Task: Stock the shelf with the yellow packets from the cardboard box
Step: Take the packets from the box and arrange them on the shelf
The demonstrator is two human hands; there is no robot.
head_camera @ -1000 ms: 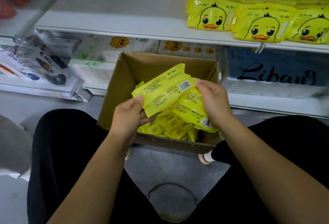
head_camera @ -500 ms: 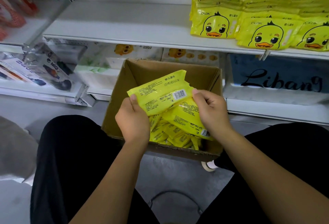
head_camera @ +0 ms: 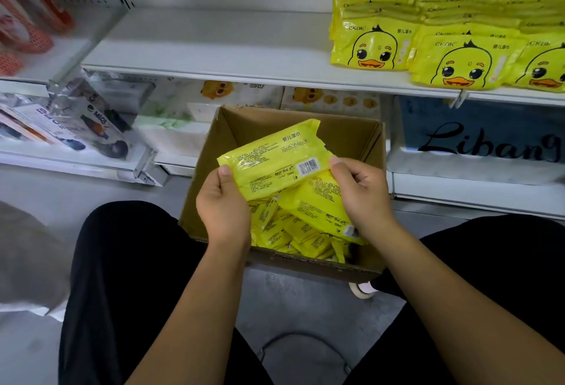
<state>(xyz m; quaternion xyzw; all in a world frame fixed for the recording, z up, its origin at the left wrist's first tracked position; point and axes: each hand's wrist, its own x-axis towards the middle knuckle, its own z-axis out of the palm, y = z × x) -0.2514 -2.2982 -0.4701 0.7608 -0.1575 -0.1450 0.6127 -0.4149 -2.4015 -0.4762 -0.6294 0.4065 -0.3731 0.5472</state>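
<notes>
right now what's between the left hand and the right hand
Head view: one yellow packet, barcode side up, spans the gap; left hand and right hand each pinch an end, above the cardboard box.

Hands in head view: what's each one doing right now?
Left hand: grips the top yellow packet by its left end.
Right hand: grips the same packet's right end.

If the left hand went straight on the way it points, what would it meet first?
Probably the cardboard box's far wall, the gripped yellow packet touching first; the left hand's height over the rim is unclear.
</notes>
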